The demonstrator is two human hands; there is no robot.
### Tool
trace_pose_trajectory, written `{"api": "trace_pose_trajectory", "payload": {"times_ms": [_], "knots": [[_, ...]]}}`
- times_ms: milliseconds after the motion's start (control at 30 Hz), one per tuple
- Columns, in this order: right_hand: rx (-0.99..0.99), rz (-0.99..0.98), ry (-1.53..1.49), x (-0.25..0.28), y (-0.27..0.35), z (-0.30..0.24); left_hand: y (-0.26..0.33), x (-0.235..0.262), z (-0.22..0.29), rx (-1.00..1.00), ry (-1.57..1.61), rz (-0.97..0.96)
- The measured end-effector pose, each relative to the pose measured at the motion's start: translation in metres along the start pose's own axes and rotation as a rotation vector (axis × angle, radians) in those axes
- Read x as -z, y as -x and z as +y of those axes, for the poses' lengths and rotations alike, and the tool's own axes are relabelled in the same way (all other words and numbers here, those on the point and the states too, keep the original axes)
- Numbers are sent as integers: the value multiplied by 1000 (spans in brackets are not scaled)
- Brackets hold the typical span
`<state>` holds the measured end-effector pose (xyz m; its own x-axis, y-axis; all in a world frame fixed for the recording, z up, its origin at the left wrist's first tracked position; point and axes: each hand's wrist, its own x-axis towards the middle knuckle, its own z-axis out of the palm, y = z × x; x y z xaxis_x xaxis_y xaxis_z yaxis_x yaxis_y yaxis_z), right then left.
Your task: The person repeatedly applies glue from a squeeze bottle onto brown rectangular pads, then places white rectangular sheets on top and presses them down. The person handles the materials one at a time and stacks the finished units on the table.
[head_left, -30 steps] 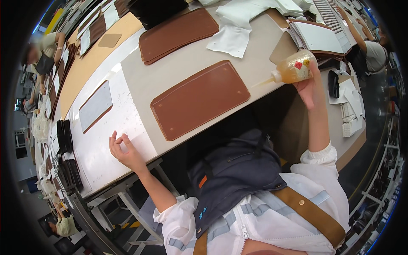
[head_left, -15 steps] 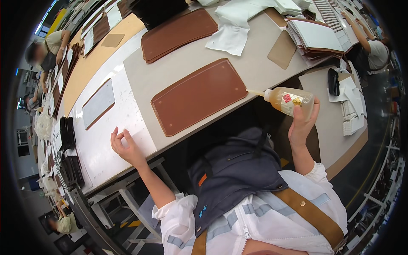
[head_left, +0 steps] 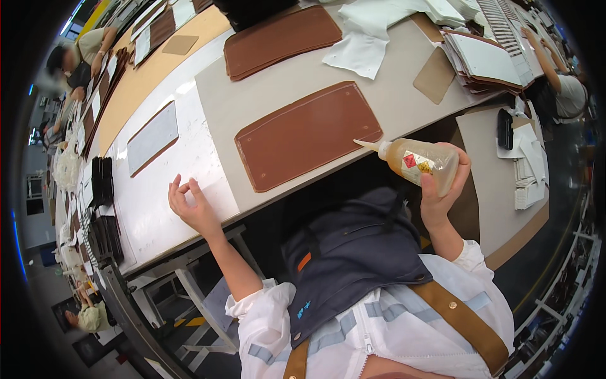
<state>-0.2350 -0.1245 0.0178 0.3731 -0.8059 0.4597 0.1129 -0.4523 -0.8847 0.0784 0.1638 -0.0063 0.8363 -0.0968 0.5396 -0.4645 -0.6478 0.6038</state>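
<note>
My right hand [head_left: 442, 187] is wrapped round a translucent squeeze bottle [head_left: 418, 165] of amber liquid, held tilted onto its side. Its thin nozzle points left, with the tip over the near right corner of a brown leather panel [head_left: 309, 136]; whether tip and leather touch I cannot tell. The panel lies flat, with small round marks near its corners and a light line along its far edge. My left hand [head_left: 191, 203] hangs over the white part of the table, fingers loosely curled and apart, with nothing in it. Nearest to it is a grey brown-edged panel [head_left: 153, 139].
Stacked brown panels [head_left: 284, 43] lie farther back beside white sheets [head_left: 360, 47]. Tan card pieces [head_left: 435, 76] and a pile of white and brown sheets [head_left: 483, 60] sit at right. A side table [head_left: 489, 170] holds a black case [head_left: 505, 129]. Other people work left and right.
The bottle has moved left, so its nozzle tip now reaches over the panel's near right corner. My left hand stays loosely curled over the white surface. The view has shifted slightly.
</note>
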Motion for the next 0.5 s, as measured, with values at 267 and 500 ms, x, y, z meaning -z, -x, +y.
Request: {"api": "trace_pose_trajectory", "payload": {"times_ms": [267,500], "knots": [[80,-207,-172,-34,11,-5,0,-2,2,-9,8,3],[126,-338,-266,-65,19,-6,0,2,4,9,8,15]]}}
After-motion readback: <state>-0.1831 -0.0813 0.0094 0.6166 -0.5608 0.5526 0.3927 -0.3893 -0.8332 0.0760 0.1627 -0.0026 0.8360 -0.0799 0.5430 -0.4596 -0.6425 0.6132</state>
